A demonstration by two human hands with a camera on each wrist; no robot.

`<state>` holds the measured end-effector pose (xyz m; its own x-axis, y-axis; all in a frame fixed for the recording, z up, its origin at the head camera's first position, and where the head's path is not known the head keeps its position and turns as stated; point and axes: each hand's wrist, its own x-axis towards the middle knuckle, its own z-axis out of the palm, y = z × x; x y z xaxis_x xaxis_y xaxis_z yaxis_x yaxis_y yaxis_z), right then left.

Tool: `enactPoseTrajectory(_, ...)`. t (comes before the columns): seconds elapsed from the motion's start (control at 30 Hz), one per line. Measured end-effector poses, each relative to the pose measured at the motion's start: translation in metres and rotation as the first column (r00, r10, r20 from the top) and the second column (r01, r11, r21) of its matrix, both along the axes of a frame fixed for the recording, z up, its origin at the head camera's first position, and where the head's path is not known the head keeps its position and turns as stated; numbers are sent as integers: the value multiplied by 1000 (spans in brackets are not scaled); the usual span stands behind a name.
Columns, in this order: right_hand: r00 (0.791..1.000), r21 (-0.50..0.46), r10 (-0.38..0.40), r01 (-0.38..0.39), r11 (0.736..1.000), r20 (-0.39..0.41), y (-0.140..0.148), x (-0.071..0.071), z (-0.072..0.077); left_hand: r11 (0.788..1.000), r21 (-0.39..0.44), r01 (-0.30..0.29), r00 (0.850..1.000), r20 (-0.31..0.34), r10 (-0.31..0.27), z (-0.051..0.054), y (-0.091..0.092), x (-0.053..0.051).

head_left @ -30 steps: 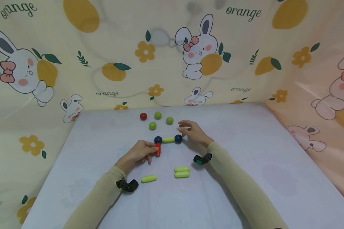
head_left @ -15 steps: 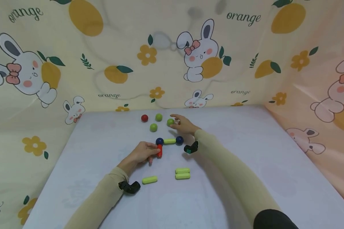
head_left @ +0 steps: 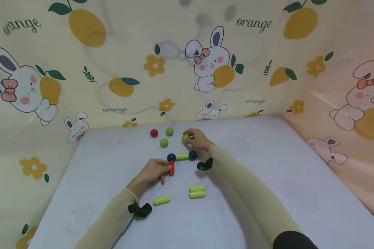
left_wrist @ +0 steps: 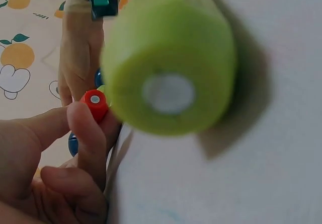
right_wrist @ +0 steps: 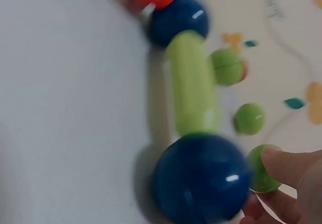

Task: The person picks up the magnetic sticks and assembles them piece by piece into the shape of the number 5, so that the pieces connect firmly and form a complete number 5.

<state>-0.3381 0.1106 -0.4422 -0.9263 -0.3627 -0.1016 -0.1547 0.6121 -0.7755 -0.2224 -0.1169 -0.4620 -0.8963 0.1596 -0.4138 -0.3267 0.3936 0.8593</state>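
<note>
My left hand pinches a red rod between thumb and fingers. The rod's far end meets a blue ball. From that ball a light green rod runs right to a second blue ball. Behind this joined piece, my right hand pinches a green ball; the right wrist view shows the thumb on this ball. In the left wrist view, a round pale spot marks the end of the red rod, and a loose green rod looms large in front.
Two more green balls, one at the back and one nearer, lie beside a red ball. Two green rods lie side by side nearer the front, with a single green rod to their left. A patterned cloth hangs behind the table.
My right hand has moved away from the right blue ball, back and to the left, and now grips the rightmost green ball. The left hand keeps its pinch on the red rod.
</note>
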Motion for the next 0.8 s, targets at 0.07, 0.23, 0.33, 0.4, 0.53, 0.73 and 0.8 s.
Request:
enactPoseTrajectory(0.07,1000,-80,-13,12,997,-7,4,5,1,1000,8,4,1000,-7,-4,-1,-1,1)
enactPoseTrajectory(0.23,999,-199,-6,-1,980,-36,11,29,11,1000,-2,0,1000,-5,0,0,-1,2)
enactPoseTrajectory(0.33,998,-221,22,-33,975,-52,13,47,16,1000,-15,0,1000,4,0,0,0,2)
enactPoseTrajectory(0.4,997,-228,49,-63,972,-67,13,59,17,1000,-11,-1,1000,3,1,-1,0,1)
enactPoseTrajectory(0.53,991,-264,112,-128,956,-73,13,82,16,1000,1,-1,1000,-7,1,-1,1,1)
enactPoseTrajectory(0.73,967,-260,238,-253,932,-86,7,108,8,1000,9,7,1000,-18,-7,0,-1,2)
enactPoseTrajectory(0.8,958,-244,273,-286,927,-85,3,113,4,1000,13,9,1000,-16,-9,1,-2,3)
